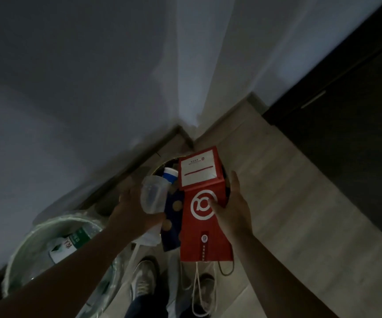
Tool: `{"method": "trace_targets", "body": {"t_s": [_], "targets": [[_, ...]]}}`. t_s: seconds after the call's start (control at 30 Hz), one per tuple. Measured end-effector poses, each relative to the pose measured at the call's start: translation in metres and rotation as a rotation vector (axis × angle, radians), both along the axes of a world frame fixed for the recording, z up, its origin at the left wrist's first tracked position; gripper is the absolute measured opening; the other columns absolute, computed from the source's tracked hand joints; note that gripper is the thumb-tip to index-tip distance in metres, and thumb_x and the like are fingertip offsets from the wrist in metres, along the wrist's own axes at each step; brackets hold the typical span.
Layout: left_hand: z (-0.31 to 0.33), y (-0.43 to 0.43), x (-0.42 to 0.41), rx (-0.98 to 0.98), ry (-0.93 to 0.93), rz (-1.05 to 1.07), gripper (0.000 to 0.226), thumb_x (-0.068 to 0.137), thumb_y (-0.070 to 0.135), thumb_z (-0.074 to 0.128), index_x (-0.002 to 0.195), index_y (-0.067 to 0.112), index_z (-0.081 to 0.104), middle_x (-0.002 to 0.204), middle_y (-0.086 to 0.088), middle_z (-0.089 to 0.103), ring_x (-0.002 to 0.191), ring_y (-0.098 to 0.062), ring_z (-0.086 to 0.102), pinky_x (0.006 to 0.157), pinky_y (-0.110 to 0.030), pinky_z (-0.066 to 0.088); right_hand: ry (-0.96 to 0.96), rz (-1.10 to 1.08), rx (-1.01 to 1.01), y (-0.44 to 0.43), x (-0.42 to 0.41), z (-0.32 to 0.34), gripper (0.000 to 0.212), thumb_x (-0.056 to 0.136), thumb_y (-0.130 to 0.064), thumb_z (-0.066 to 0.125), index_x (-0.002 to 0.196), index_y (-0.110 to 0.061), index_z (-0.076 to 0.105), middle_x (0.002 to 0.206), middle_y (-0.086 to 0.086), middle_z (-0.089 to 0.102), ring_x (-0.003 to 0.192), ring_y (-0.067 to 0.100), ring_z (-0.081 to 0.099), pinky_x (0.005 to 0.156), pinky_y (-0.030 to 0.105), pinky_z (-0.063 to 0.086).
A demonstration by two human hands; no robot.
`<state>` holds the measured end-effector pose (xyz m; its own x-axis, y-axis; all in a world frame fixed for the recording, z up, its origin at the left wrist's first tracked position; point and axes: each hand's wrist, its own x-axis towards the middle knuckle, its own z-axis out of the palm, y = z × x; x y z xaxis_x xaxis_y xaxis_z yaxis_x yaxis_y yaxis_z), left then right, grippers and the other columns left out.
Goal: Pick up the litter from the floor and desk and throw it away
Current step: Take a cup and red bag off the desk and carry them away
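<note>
While the person is standing in the corner of the room, both hands are carrying litter over a dark bin [162,165] that is sitting on the floor [288,203] where two walls meet. The left hand [135,210] is curling its fingers round a clear plastic cup [153,195]. A white scrap [151,236] is hanging below that hand, and I cannot tell whether the same grip is holding it. The right hand [231,210] is pinching a red paper bag [205,239], thumb on the printed front and fingers along its right edge. The bag's cord handles [197,283] are dangling over the shoes [144,278]. Between cup and bag a navy piece with gold dots [174,216] is showing, and a blue-and-white container [170,175] is lying at the bin mouth.

Judging from this, the gathering of this load is looking finished and the throwing away is only beginning, since nothing held has yet been let go. A lined bin [25,249] to the left is holding a green-and-white carton [71,245]. The desk is not in view, so what is remaining there cannot be judged.

Room is running tight. The walls are closing in behind the dark bin and the lined bin is crowding the left arm, while a dark cabinet [346,134] is standing well apart on the right. The bag is covering much of the opening, so it is probably needing to go in end first.
</note>
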<state>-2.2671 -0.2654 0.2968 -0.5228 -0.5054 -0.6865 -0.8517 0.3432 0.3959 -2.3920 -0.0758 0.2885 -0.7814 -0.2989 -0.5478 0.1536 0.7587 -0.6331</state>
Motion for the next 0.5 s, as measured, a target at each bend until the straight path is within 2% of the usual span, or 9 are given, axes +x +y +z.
{"method": "trace_targets", "body": {"t_s": [0.07, 0.13, 0.2, 0.37, 0.5], "targets": [[-0.02, 0.002, -0.008, 0.025, 0.031, 0.005, 0.093, 0.063, 0.048, 0.083, 0.137, 0.02, 0.035, 0.129, -0.005, 0.049, 0.108, -0.021, 0.054, 0.087, -0.041, 0.052, 0.06, 0.127, 0.141, -0.002, 0.004, -0.021, 0.082, 0.09, -0.039, 0.063, 0.15, -0.039, 0.007, 0.133, 0.004, 0.051, 0.11, 0.021, 0.062, 0.084, 0.041, 0.057], [-0.038, 0.005, -0.015, 0.03, 0.063, 0.008, 0.084, 0.064, 0.048, 0.083, 0.131, 0.022, 0.04, 0.121, -0.002, 0.055, 0.098, -0.014, 0.054, 0.08, -0.034, 0.051, 0.089, 0.235, 0.229, -0.003, 0.007, -0.037, 0.085, 0.091, -0.04, 0.061, 0.15, -0.041, 0.0, 0.141, 0.008, 0.04, 0.115, 0.023, 0.059, 0.085, 0.039, 0.056], [-0.052, 0.008, -0.021, 0.028, 0.027, -0.005, 0.085, 0.064, 0.048, 0.083, 0.132, 0.022, 0.04, 0.124, -0.002, 0.055, 0.1, -0.015, 0.054, 0.08, -0.032, 0.049, 0.089, 0.301, 0.284, -0.004, 0.008, -0.05, 0.086, 0.091, -0.039, 0.06, 0.15, -0.041, -0.003, 0.145, 0.01, 0.034, 0.119, 0.026, 0.056, 0.088, 0.041, 0.055], [-0.079, 0.01, -0.031, 0.001, -0.128, -0.089, 0.097, 0.062, 0.055, 0.078, 0.141, 0.021, 0.032, 0.135, -0.009, 0.047, 0.117, -0.028, 0.051, 0.093, -0.043, 0.049, -0.014, 0.284, 0.406, -0.007, -0.004, -0.076, 0.084, 0.093, -0.03, 0.06, 0.152, -0.036, 0.0, 0.144, 0.011, 0.038, 0.122, 0.029, 0.054, 0.093, 0.045, 0.052], [-0.098, 0.022, -0.042, -0.131, -0.131, -0.149, 0.092, 0.077, 0.055, 0.066, 0.147, 0.015, 0.021, 0.137, -0.011, 0.047, 0.123, -0.028, 0.047, 0.105, -0.043, 0.039, -0.057, 0.317, 0.448, -0.016, -0.012, -0.091, 0.079, 0.095, -0.027, 0.057, 0.152, -0.033, 0.002, 0.139, 0.011, 0.045, 0.118, 0.027, 0.057, 0.092, 0.045, 0.053]]}}
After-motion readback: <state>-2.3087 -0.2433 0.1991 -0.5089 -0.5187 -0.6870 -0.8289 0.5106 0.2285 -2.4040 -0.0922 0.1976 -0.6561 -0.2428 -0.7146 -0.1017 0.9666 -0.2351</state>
